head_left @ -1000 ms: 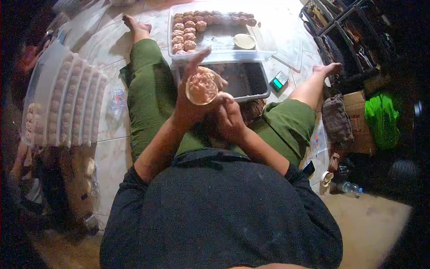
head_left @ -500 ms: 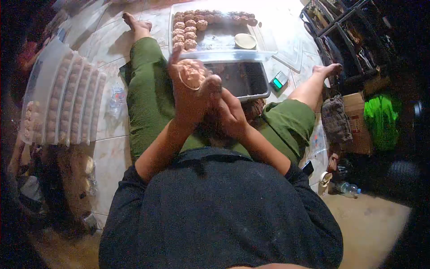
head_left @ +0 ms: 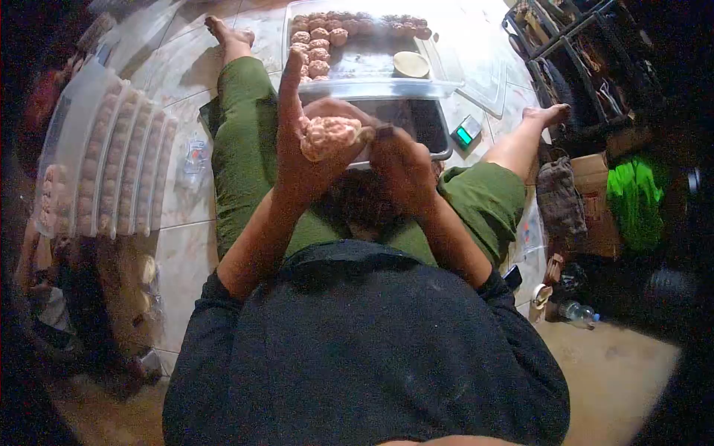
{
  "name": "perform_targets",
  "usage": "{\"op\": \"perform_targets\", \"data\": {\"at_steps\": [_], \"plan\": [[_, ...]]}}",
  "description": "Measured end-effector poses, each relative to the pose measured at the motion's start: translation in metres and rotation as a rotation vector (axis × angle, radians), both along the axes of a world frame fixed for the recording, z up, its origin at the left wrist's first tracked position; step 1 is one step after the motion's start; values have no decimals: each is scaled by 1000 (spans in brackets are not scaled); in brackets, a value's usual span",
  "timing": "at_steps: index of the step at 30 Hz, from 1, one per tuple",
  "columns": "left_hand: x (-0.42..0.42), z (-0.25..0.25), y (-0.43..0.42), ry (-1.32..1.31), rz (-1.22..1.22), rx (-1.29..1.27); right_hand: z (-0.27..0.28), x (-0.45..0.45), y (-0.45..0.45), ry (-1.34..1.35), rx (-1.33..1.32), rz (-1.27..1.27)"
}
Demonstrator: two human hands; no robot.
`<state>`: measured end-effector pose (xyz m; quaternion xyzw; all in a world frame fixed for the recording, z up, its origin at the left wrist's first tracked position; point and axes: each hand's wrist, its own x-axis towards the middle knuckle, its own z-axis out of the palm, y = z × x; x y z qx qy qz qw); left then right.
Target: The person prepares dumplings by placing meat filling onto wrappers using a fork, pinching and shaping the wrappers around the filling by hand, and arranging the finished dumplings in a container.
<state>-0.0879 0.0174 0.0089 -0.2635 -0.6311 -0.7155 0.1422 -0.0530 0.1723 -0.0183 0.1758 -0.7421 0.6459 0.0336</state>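
In my left hand (head_left: 291, 160) rests a lumpy pinkish meatball (head_left: 327, 137), its thumb pointing up and away and its fingers behind the ball. My right hand (head_left: 405, 167) is just to the right, with fingers curled and pinched near the ball's right end. What those fingertips hold, if anything, is too blurred to make out. Beyond both hands a dark rectangular tray (head_left: 428, 123) is partly covered by them. Farther off, a clear plastic box (head_left: 357, 91) contains rows of similar balls (head_left: 318, 56) along its left and back sides, plus a round pale lid (head_left: 410, 65).
A small digital scale (head_left: 466, 134) with a lit green display sits right of the tray. Stacked clear boxes (head_left: 74, 160) of balls stand at the left. My outstretched legs (head_left: 249, 141) flank the work. Rightward are a dark rack (head_left: 573, 59), a cardboard box (head_left: 591, 193) and a plastic bottle (head_left: 579, 314).
The meatball has tipped over and moved slightly down and right with my left hand. My right hand has come away from the left wrist area, rising to the ball's right side with fingers curled.
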Motion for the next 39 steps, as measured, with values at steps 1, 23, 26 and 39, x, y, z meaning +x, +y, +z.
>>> {"op": "perform_targets", "data": {"at_steps": [1,23,26,39], "plan": [[-1,1,-1,64,74,-71,-7,3,0,-80,-75,-78],[-7,-2,-6,107,157,37,21,-1,-4,401,659,-146],[-15,-3,-17,218,37,-178,36,-4,6,453,610,-177],[0,-15,-17,-176,-101,-236,49,0,12,519,492,-76]]}}
